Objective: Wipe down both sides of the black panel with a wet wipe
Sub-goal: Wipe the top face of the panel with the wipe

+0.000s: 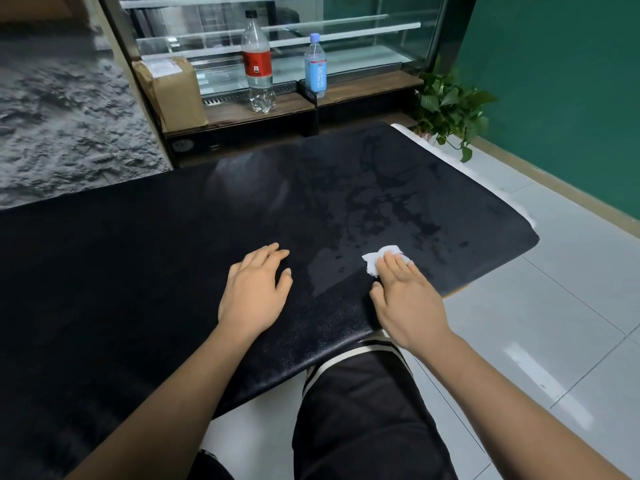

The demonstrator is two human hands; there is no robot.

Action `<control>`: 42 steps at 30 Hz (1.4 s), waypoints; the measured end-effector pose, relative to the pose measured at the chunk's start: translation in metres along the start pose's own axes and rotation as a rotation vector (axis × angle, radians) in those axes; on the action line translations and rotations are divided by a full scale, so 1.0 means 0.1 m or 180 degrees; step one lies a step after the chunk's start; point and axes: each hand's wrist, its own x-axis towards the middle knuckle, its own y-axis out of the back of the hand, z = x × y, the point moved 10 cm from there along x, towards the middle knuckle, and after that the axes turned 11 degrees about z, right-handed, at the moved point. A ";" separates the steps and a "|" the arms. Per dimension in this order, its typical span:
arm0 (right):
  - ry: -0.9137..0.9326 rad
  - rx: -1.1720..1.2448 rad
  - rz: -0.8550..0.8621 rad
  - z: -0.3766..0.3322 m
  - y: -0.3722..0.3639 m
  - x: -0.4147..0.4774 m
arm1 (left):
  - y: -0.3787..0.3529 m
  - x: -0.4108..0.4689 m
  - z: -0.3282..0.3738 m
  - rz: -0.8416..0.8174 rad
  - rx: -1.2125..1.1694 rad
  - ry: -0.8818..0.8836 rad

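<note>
wiping the top face, right corner

black panel [173, 271] lies flat and wide in front of the seated person. its near edge sits over the knee [363, 393] and its right end hangs out above the tiled floor [554, 306].

wet wipe [375, 259] is bunched small on the panel's right part, near the front edge. right hand [405, 299] presses it down with straight fingers, not curled round it. left hand [254, 296] rests flat on the panel just beside, fingers relaxed, holding nothing, likely as a brace.

damp blotches show on the right half, beyond the wipe. the left half looks dry and dull.

risks, as judged:
- the wipe is only pinned, not gripped, so a fast stroke could leave it behind or roll it tighter and cut its coverage.
- pushing hard near the unsupported right end could tip or slide the panel off the knee.
- the dry left stretch is easy to skip.
- the underside seems not yet done. turning the panel over could knock the two bottles [258, 64] on the shelf or the plant [446, 105] at the far corner.
</note>
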 end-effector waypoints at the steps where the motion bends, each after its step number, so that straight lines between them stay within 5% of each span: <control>1: 0.0029 -0.0019 -0.0078 -0.08 -0.03 -0.01 | 0.00 0.00 0.00 0.0008 0.0008 0.0000; 15: 0.0926 0.0553 -0.0110 -1.22 -0.14 -0.28 | -0.01 -0.01 -0.02 0.0040 -0.0054 0.0018; 23: 0.1311 0.0966 -0.0414 -1.08 -0.15 -0.18 | 0.01 -0.01 -0.02 0.0069 -0.0099 0.0019; 42: 0.0255 0.0376 -0.0352 0.23 -0.22 0.43 | 0.01 0.00 -0.01 0.0052 -0.0059 0.0003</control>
